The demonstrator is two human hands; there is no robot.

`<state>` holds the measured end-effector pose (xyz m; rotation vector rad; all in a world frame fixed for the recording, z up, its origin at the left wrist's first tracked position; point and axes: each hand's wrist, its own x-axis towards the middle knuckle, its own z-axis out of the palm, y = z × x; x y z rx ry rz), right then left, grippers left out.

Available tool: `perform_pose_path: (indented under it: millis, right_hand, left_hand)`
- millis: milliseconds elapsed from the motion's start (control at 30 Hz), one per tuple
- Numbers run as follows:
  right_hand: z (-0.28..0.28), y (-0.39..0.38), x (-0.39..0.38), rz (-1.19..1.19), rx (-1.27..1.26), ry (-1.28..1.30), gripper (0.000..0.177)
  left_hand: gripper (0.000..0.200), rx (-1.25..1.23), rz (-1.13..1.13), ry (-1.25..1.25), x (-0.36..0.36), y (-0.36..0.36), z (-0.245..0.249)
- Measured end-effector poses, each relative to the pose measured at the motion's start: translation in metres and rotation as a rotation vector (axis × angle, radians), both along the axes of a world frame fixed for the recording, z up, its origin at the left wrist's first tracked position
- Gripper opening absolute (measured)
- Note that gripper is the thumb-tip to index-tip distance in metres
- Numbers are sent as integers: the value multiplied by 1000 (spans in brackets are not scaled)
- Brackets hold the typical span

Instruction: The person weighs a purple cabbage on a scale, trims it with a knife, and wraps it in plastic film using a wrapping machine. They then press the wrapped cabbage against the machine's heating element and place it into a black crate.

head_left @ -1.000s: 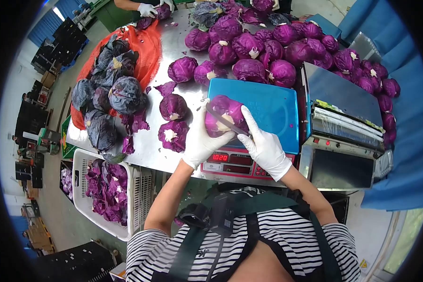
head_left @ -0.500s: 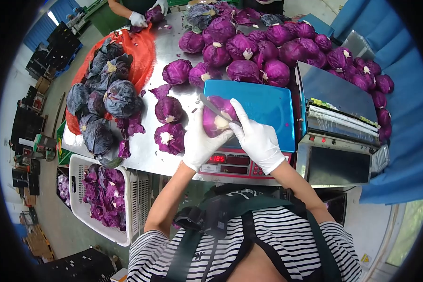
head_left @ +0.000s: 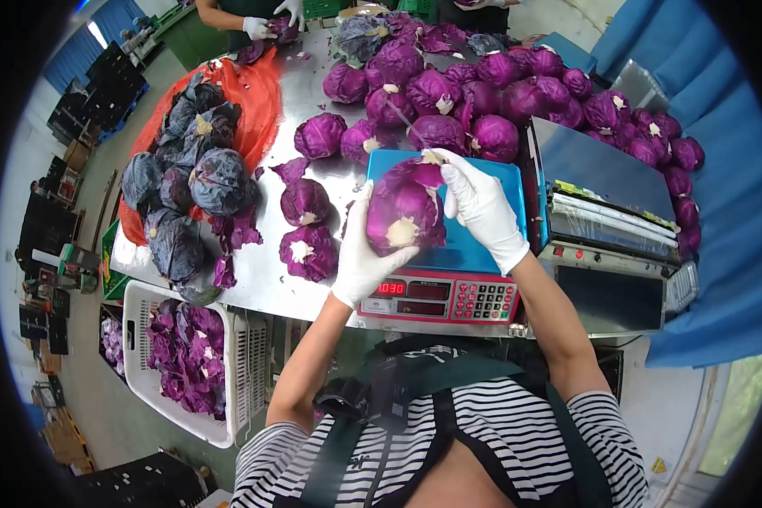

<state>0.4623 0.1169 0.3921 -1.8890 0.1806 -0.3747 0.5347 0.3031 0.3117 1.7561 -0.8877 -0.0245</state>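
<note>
Since half a second ago the red cabbage (head_left: pixel 402 212) has come up off the blue scale pan (head_left: pixel 495 182) and rolled, so its pale stump faces me. The right hand (head_left: pixel 483 212) has gone from the stump to the top of the head. The left hand (head_left: pixel 360 254) cups the cabbage from below on its left side, fingers spread and pressed against it, holding it just above the pan. The right hand seems closed on the knife (head_left: pixel 408 125), blade pointing away toward the heap of cabbages (head_left: pixel 499 93), while its fingertips pinch the edge of an outer leaf. My worry is that one-handed cradle: a hard tug on the leaf could roll the head out of the glove onto the pan. With the blade so close to those pinching fingers, a slip could also nick the glove.
</note>
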Motion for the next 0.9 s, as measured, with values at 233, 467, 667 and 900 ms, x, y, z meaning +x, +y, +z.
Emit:
perform_pose_path:
  millis: [233, 467, 667, 900]
  right_hand:
    - [20, 8, 4, -20, -313, -58, 28]
    - [1, -79, 39, -204, 102, -44, 66]
    - [-2, -22, 1, 151, -518, 162, 59]
    - [12, -22, -4, 176, -622, 308, 60]
  left_hand:
    - [98, -38, -164, 629, 18, -24, 18]
    - [90, -106, -150, 867, 0, -14, 36]
    - [94, -181, -177, 695, 3, -17, 27]
    - [100, -140, -172, 582, -4, -20, 26]
